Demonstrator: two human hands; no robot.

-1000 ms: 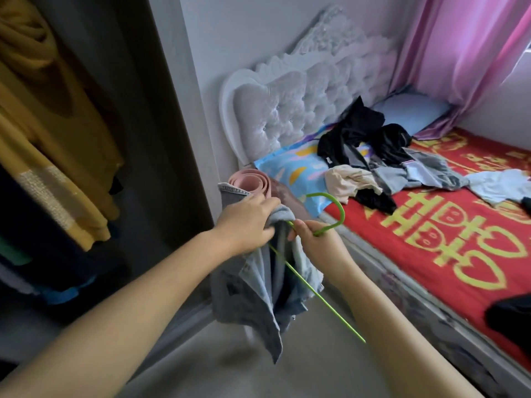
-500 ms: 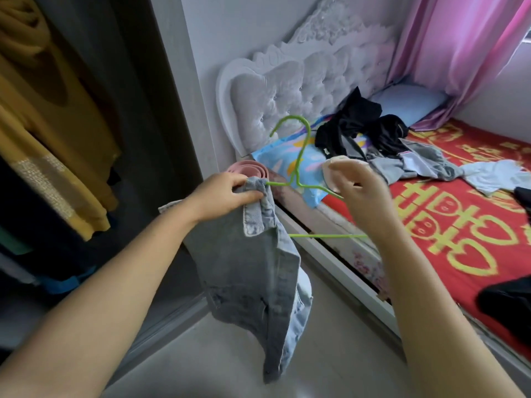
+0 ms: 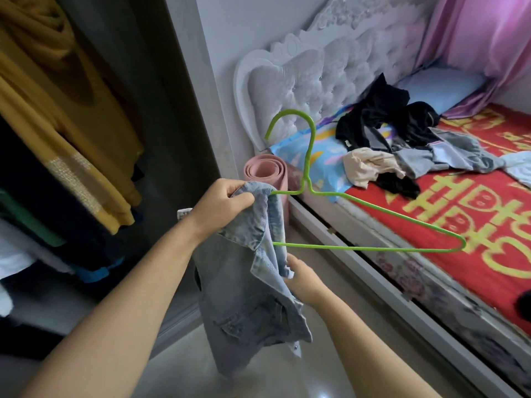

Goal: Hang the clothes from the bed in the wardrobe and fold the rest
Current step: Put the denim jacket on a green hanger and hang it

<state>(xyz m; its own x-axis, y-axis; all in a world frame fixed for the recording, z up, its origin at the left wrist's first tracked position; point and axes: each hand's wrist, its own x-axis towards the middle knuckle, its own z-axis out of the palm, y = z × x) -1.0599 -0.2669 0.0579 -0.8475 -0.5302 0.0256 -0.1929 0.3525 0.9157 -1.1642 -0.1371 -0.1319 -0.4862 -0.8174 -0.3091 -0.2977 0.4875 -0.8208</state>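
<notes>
A light denim garment hangs in front of me with one end of a green wire hanger pushed into it. My left hand grips the garment's top edge where the hanger's left end goes in. My right hand is lower, pinching the denim's edge below the hanger's bottom bar. The hanger's hook points up and its right end sticks out bare over the bed edge. A pile of black, grey and beige clothes lies on the red bed cover. The open wardrobe is at my left.
A yellow garment and dark clothes hang in the wardrobe. A rolled pink mat stands between wardrobe frame and bed. The white tufted headboard, a blue pillow and pink curtain lie beyond. Pale floor is below.
My right hand let go of the hanger's right side and dropped down to the denim's edge. The hanger swung out so its right end is bare, and its left end is inside the garment.
</notes>
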